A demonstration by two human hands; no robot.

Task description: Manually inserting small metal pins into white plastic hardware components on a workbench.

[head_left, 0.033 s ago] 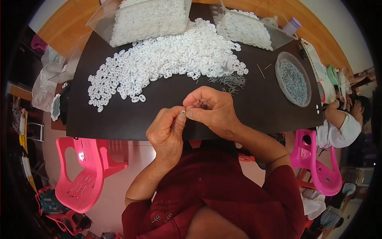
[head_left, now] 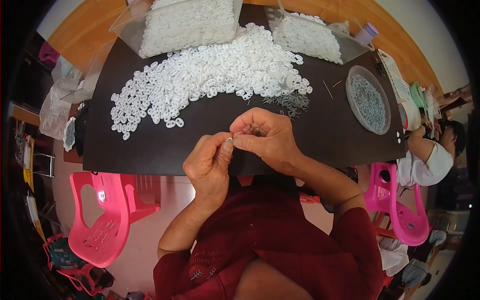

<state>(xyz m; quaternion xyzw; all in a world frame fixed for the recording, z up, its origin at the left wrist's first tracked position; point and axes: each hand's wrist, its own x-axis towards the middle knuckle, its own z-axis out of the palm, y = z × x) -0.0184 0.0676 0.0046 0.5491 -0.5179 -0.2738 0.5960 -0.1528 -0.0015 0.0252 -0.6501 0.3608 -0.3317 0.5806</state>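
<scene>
Over the near part of the dark table, my left hand (head_left: 204,162) is closed in a pinch on a small white plastic piece (head_left: 229,140), mostly covered by thumb and finger. My right hand (head_left: 270,140) meets it there, thumb and forefinger pressed together against the same spot; whatever lies between them is too small to make out. Beyond both hands spreads a large heap of white oval plastic pieces with holes (head_left: 215,70). A small pile of grey screws or pins (head_left: 292,103) touches the heap's right end.
Two clear bins, a larger one (head_left: 131,37) and a smaller one (head_left: 357,49), hold more white pieces. A round tub (head_left: 351,112) of grey screws or pins stands at right. Pink chairs (head_left: 102,225) flank me. Another person (head_left: 430,155) sits at far right.
</scene>
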